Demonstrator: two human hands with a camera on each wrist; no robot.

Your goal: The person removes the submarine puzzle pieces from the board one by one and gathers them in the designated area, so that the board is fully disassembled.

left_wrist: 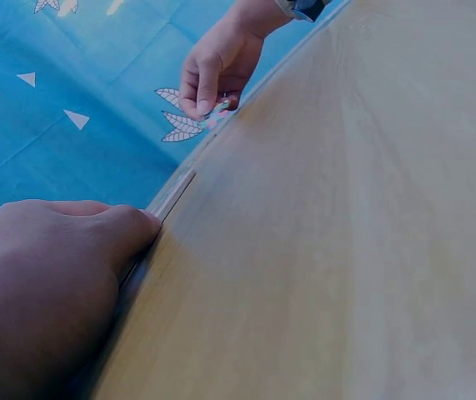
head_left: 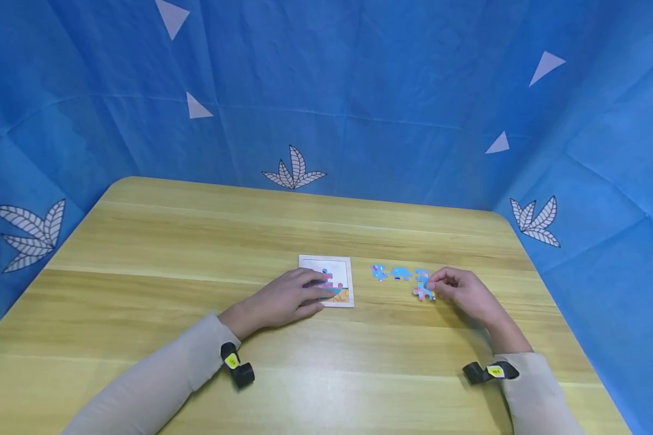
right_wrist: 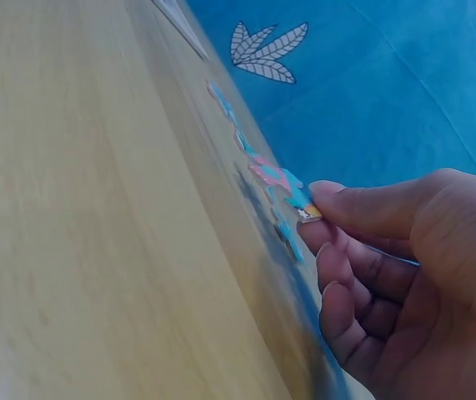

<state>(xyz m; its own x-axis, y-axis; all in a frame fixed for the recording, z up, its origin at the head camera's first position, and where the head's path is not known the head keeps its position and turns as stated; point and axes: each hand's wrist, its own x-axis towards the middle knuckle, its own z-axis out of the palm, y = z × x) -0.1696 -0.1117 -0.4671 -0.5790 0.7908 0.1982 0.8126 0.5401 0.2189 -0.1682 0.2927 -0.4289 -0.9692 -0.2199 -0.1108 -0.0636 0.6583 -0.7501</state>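
Observation:
My left hand (head_left: 296, 297) lies with its fingers spread over a square puzzle board (head_left: 348, 266). Fitted pieces in pink, teal and orange show around those fingers at the board's lower part; the hand hides some of them. To the right, my right hand (head_left: 464, 293) pinches a blue and pink puzzle piece (head_left: 424, 292) between thumb and fingertips. In the right wrist view this puzzle piece (right_wrist: 279, 177) is held just above the table, its orange corner at the thumb. Loose blue puzzle pieces (head_left: 400, 273) lie in a row between the board and the right hand.
A wood-grain table (head_left: 196, 235) spreads beneath both hands. Blue cloth (head_left: 326, 72) printed with white leaves and triangles hangs along its back and sides. Each wrist wears a black strapped camera, the left camera (head_left: 243, 374) and the right camera (head_left: 474, 373), close over the table.

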